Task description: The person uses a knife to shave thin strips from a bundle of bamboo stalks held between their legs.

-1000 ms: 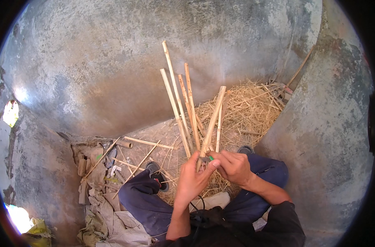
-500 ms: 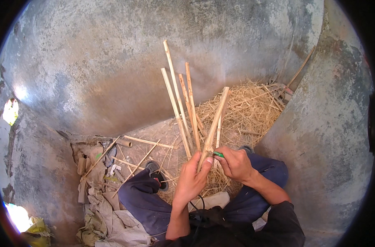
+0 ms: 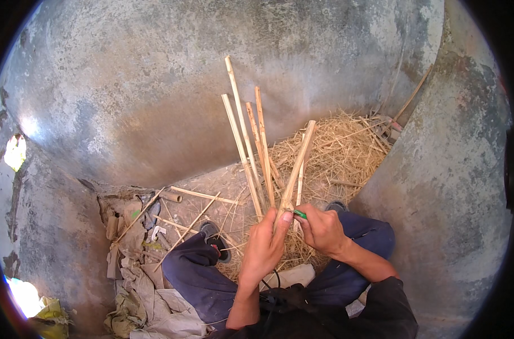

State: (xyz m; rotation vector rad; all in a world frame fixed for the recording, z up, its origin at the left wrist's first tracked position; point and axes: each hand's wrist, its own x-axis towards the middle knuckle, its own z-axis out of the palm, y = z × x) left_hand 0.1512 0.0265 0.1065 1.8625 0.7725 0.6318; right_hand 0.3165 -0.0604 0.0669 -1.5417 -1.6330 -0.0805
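Observation:
My left hand [image 3: 262, 244] is wrapped round the lower part of a pale bamboo strip [image 3: 298, 166], which slants up and away to the right. Its thumb presses on the strip close to the blade end of a small knife with a green handle [image 3: 300, 214]. My right hand [image 3: 323, 229] is closed on that handle, at the strip's right side; the blade itself is too small to make out. Beyond my hands, several more split bamboo strips [image 3: 238, 135] stand leaning against the grey wall.
A heap of straw-like shavings [image 3: 339, 150] lies against the wall at the right. Thin sticks [image 3: 192, 223] and a short bamboo piece [image 3: 170, 196] lie on the floor to the left, near crumpled sacking [image 3: 155, 308]. Curved concrete walls [image 3: 138, 85] surround me.
The knife and my right hand have shifted very slightly, and the green handle is tilted a little differently. My left thumb has moved slightly up the strip. The leaning strips look the same.

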